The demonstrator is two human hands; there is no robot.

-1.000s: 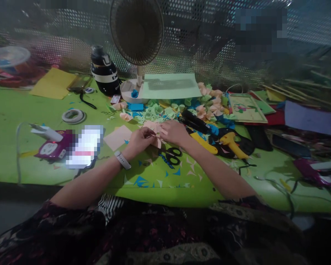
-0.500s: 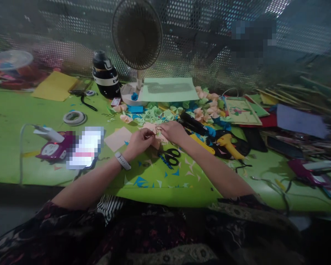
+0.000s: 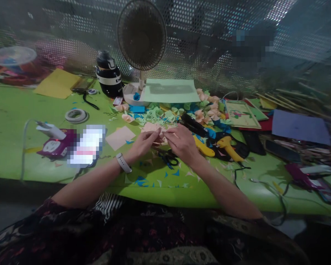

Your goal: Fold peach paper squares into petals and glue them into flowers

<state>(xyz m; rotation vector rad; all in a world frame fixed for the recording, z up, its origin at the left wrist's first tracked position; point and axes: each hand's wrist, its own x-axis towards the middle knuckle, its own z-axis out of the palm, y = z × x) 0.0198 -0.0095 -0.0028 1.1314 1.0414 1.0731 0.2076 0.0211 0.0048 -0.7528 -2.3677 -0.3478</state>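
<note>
My left hand and my right hand meet over the green table, both pinching a small folded piece of pale pink paper between their fingertips. A white band sits on my left wrist. Black-handled scissors lie on the table just under my right hand. A flat pink paper square lies left of my left hand. Small paper offcuts are scattered in front of my hands.
A table fan and a black bottle stand at the back. Folded paper flowers, a yellow glue gun, a tape roll and coloured card sheets surround the work spot. A charging device with a cable lies at the left.
My hands have shifted slightly right and nearer, my right hand now covering part of the scissors. The pink paper stays pinched between both hands.
</note>
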